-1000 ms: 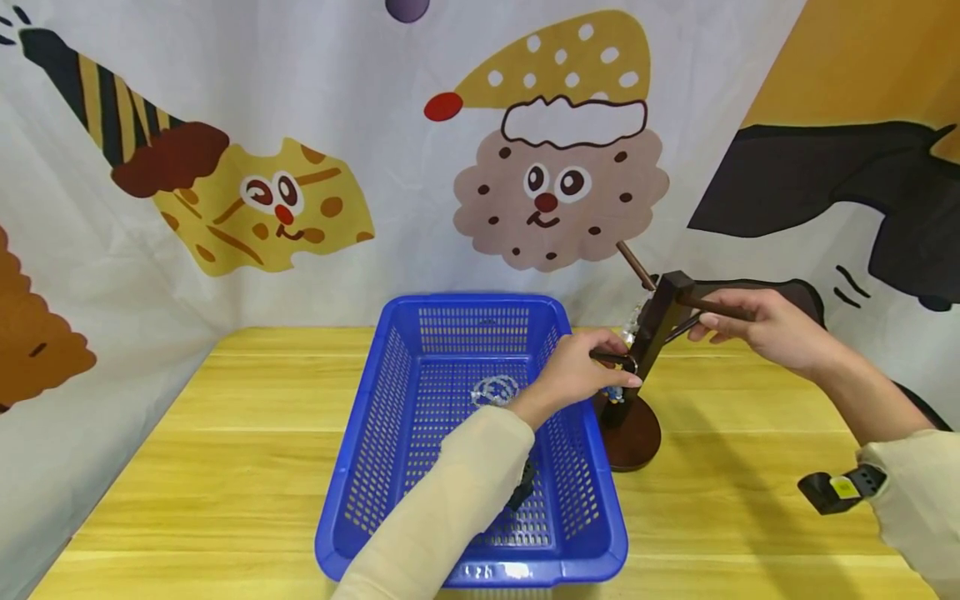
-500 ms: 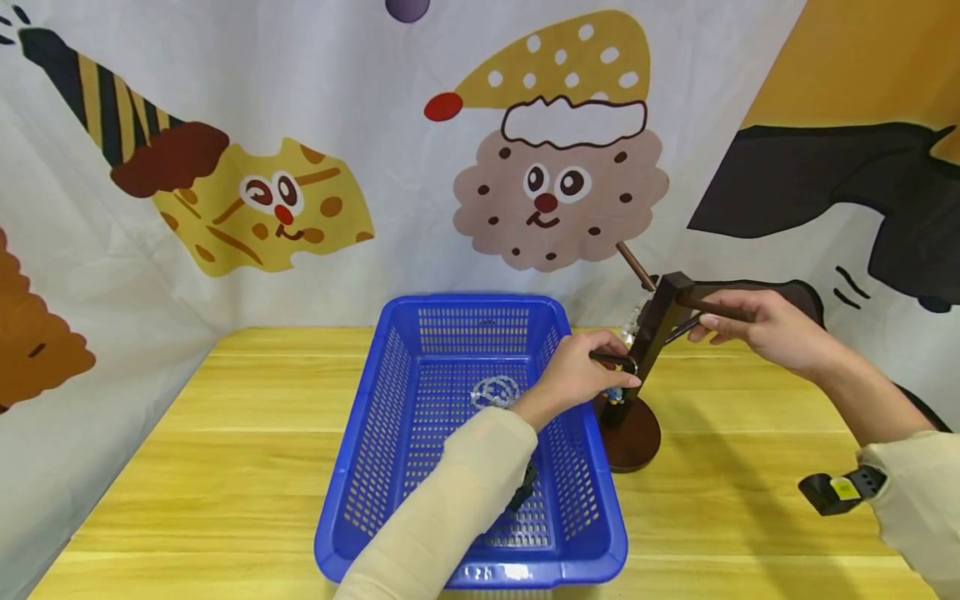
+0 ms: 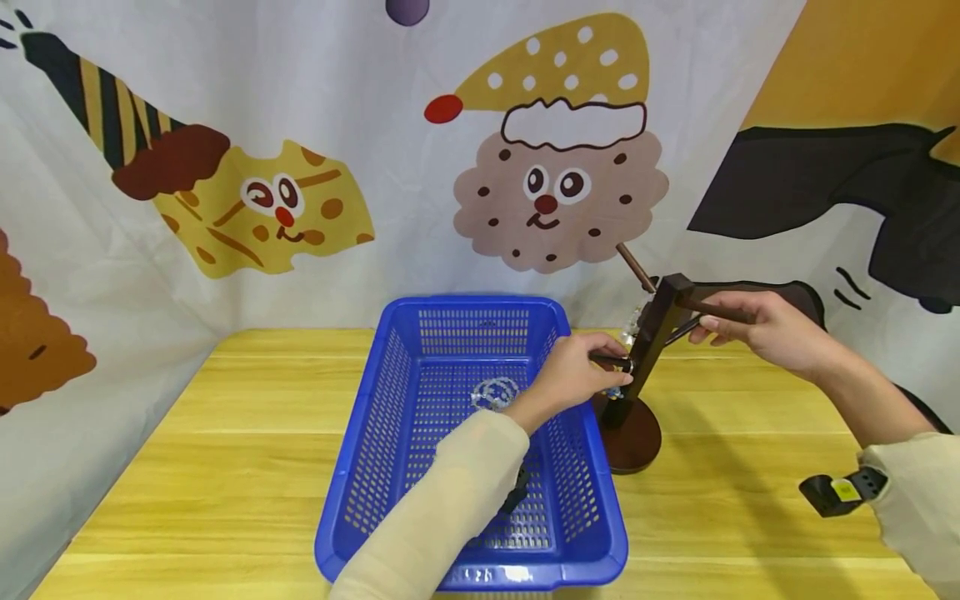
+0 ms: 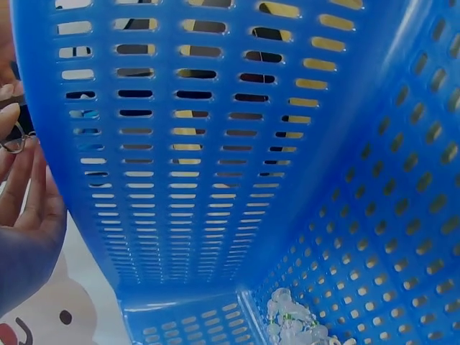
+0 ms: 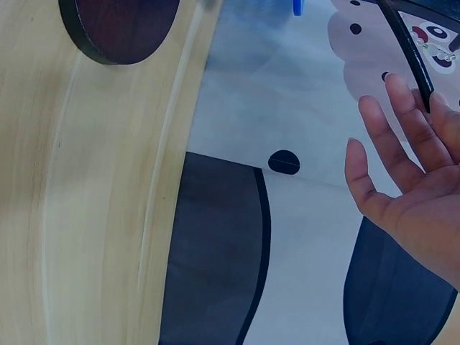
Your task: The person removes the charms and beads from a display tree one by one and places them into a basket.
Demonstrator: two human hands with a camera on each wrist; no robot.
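In the head view, a dark brown wooden stand (image 3: 651, 342) with several pegs leans on its round base, right of the blue basket. My left hand (image 3: 577, 367) reaches over the basket's right side to a peg on the stand's left. Its thumb and fingers pinch a thin metal ring (image 4: 14, 140) at that peg, seen in the left wrist view. A small blue and yellow piece (image 3: 613, 392) hangs just below. My right hand (image 3: 761, 325) pinches a right-hand peg (image 5: 415, 57) near its end. A clear beaded strand (image 3: 633, 325) hangs behind the upright.
The blue basket (image 3: 351, 433) stands in the middle of the wooden table (image 3: 202, 467). Clear beaded bracelets (image 3: 495, 392) lie inside it. Part of a black object (image 3: 516, 492) shows beside my left sleeve. A printed cloth (image 3: 390, 208) hangs behind the table.
My left hand has shifted slightly to the left along the peg with the ring. The right hand and the stand have hardly moved.
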